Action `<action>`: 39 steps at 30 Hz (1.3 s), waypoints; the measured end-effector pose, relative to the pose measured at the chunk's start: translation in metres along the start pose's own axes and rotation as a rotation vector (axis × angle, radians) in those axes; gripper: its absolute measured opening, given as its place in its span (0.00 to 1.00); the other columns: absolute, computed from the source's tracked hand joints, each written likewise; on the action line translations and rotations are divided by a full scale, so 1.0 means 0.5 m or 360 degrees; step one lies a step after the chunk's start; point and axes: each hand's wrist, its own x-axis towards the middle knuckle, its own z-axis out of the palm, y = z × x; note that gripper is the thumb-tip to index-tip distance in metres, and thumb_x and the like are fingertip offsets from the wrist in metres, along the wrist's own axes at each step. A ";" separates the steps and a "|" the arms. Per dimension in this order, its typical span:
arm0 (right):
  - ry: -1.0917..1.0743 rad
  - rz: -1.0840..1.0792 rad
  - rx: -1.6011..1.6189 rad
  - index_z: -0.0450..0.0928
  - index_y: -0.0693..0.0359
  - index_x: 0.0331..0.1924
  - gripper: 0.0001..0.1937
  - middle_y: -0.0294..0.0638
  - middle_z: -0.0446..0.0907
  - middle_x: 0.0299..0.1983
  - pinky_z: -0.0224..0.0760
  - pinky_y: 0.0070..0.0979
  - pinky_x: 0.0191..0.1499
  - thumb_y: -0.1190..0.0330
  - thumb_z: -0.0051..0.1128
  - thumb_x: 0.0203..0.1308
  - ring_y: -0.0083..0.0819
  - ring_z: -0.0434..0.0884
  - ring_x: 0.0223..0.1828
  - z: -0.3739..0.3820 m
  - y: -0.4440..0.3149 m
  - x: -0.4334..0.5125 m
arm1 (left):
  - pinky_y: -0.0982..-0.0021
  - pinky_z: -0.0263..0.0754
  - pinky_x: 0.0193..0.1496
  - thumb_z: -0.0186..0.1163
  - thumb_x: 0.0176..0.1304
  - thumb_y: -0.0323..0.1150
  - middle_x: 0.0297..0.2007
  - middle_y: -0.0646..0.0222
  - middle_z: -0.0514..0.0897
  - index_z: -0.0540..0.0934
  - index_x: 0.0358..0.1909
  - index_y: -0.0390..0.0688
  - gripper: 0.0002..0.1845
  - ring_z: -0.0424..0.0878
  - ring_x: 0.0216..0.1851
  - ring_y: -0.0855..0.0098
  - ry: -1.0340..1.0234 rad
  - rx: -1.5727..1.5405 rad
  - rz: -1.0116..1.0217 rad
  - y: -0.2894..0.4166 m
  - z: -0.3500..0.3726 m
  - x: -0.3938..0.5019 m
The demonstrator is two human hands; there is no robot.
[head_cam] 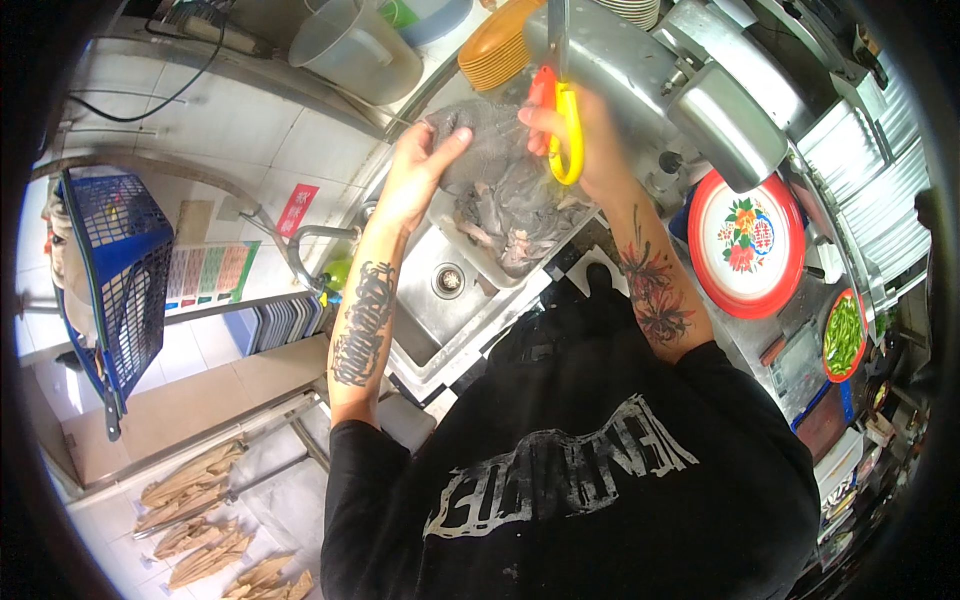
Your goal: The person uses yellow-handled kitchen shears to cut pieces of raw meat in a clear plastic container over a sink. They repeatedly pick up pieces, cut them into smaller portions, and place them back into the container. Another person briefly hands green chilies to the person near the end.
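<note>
My left hand (pixel 427 161) grips the near left edge of a grey sheet of skin or tripe (pixel 480 142), its thumb on top. The sheet has a fine net-like texture, and I cannot tell exactly what it is. To its right, my right hand (pixel 589 139) is blurred and holds scissors (pixel 568 135) with red and yellow handles. Their blades point up and away from me; whether they are spread is not clear. Below both hands lies a wet heap of grey and pinkish pieces (pixel 517 229), beside the steel sink basin (pixel 412 307).
Past the hands stand a stack of orange-brown oval plates (pixel 491 52) and a translucent plastic pitcher (pixel 360 56). A tap (pixel 296 259) reaches in at left. On the right are a red-rimmed enamel tray (pixel 709 240), a cleaver (pixel 799 360) and a dish of green peppers (pixel 844 337).
</note>
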 end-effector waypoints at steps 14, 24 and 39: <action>0.0057 -0.0153 -0.0235 0.77 0.64 0.40 0.16 0.28 0.77 0.32 0.66 0.16 0.32 0.75 0.75 0.50 0.14 0.72 0.31 0.029 0.017 0.036 | 0.72 0.74 0.48 0.70 0.62 0.36 0.44 0.67 0.83 0.73 0.58 0.36 0.26 0.79 0.42 0.76 -0.0505 0.0923 -0.0056 0.062 0.006 0.007; 0.0431 0.0089 -0.0037 0.75 0.64 0.41 0.12 0.33 0.78 0.30 0.78 0.21 0.29 0.68 0.66 0.62 0.20 0.79 0.26 -0.057 0.041 -0.020 | 0.77 0.70 0.43 0.56 0.73 0.47 0.36 0.74 0.81 0.80 0.45 0.35 0.21 0.74 0.34 0.84 -0.0136 0.0120 -0.0093 -0.021 -0.008 0.057; -0.0198 0.0651 0.0734 0.71 0.60 0.51 0.29 0.36 0.74 0.40 0.69 0.20 0.36 0.40 0.50 0.68 0.20 0.71 0.36 -0.044 0.231 -0.267 | 0.59 0.74 0.36 0.56 0.70 0.46 0.22 0.48 0.79 0.77 0.51 0.26 0.27 0.82 0.25 0.58 -0.0183 0.1555 -0.0278 0.049 0.129 0.055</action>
